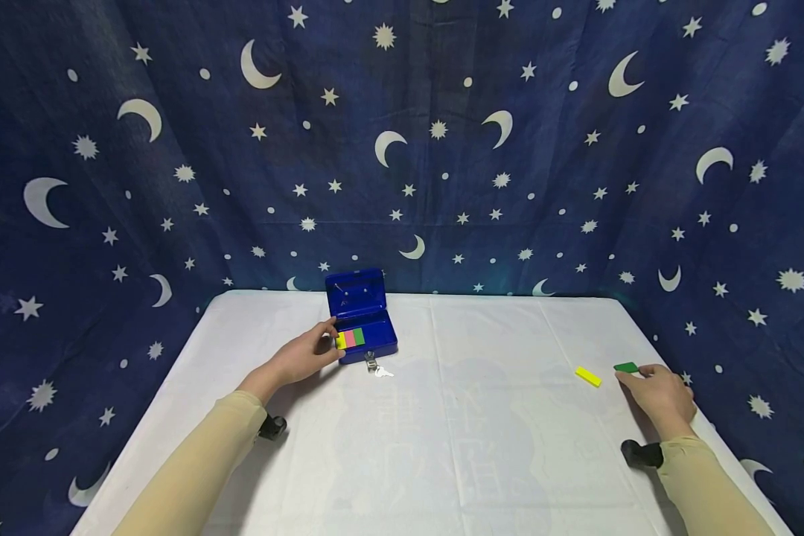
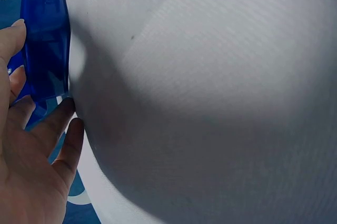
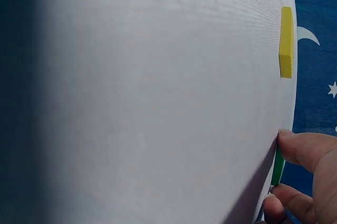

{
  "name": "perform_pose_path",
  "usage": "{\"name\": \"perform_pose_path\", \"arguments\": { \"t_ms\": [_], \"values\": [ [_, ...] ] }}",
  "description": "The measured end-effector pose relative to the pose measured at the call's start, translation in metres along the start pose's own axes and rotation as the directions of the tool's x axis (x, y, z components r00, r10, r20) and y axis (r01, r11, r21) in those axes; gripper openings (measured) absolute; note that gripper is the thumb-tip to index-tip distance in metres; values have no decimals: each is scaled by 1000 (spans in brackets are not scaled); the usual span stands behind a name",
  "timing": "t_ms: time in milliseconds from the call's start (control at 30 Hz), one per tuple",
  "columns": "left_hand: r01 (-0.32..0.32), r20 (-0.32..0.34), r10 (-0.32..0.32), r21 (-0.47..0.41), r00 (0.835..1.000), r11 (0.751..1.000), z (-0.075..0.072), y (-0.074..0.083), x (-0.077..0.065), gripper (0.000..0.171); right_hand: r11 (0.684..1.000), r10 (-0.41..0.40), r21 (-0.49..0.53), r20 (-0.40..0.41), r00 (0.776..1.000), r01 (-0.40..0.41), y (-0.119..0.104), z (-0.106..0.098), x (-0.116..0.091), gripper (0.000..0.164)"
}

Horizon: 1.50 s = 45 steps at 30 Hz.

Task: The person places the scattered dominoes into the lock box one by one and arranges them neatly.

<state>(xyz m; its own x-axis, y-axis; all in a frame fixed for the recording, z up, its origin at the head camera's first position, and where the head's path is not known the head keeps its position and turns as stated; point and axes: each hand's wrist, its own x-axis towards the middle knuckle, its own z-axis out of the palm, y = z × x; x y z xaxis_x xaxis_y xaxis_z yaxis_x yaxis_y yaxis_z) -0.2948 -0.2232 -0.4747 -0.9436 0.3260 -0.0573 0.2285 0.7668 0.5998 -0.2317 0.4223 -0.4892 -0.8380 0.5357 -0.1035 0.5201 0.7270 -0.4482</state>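
Observation:
My left hand [image 1: 303, 356] grips the left end of a blue metal cash box [image 1: 390, 347], its thumb at the front corner and fingers along the side. In the left wrist view the fingertips touch the box [image 2: 48, 40]. The lid stands raised. Inside, at the left, yellow, pink [image 1: 350, 339] and green pieces lie side by side. Far to the right, my right hand [image 1: 663, 398] pinches a flat green block [image 1: 626, 367] at the table surface, between thumb and fingers. A yellow block [image 1: 588, 377] lies just left of it, also seen in the right wrist view.
Keys [image 1: 383, 372] hang from the lock at the box's front and rest on the white tablecloth [image 1: 496, 417]. Behind and around the table hangs a dark blue curtain [image 1: 442, 201] with moons and stars. Black wrist cameras [image 1: 642, 454] sit under both sleeves.

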Motion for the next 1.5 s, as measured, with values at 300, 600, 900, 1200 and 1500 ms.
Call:
{"name": "perform_pose_path", "arguments": {
  "t_ms": [300, 600, 900, 1200, 1500],
  "values": [
    [-1, 3, 1, -8, 1000, 1000, 1, -2, 1, 46, 1000, -2, -6, -2, 1000, 2, 0, 0, 0, 73],
    [17, 4, -17, -4, 1000, 1000, 0, 1, 2, 46, 1000, -3, -5, -3, 1000, 3, -2, -1, -1, 71],
    [12, 6, -12, -9, 1000, 1000, 0, 1, 1, 46, 1000, -1, 3, 0, 1000, 1, -3, -3, -2, 71],
    [12, 9, -12, -20, 1000, 1000, 0, 0, 0, 47, 1000, -2, 12, 16, 1000, 2, -2, -3, -2, 75],
    [17, 8, -17, -19, 1000, 1000, 0, 1, 0, 47, 1000, -3, 12, 6, 1000, 3, -3, -3, -3, 70]
  ]
}}
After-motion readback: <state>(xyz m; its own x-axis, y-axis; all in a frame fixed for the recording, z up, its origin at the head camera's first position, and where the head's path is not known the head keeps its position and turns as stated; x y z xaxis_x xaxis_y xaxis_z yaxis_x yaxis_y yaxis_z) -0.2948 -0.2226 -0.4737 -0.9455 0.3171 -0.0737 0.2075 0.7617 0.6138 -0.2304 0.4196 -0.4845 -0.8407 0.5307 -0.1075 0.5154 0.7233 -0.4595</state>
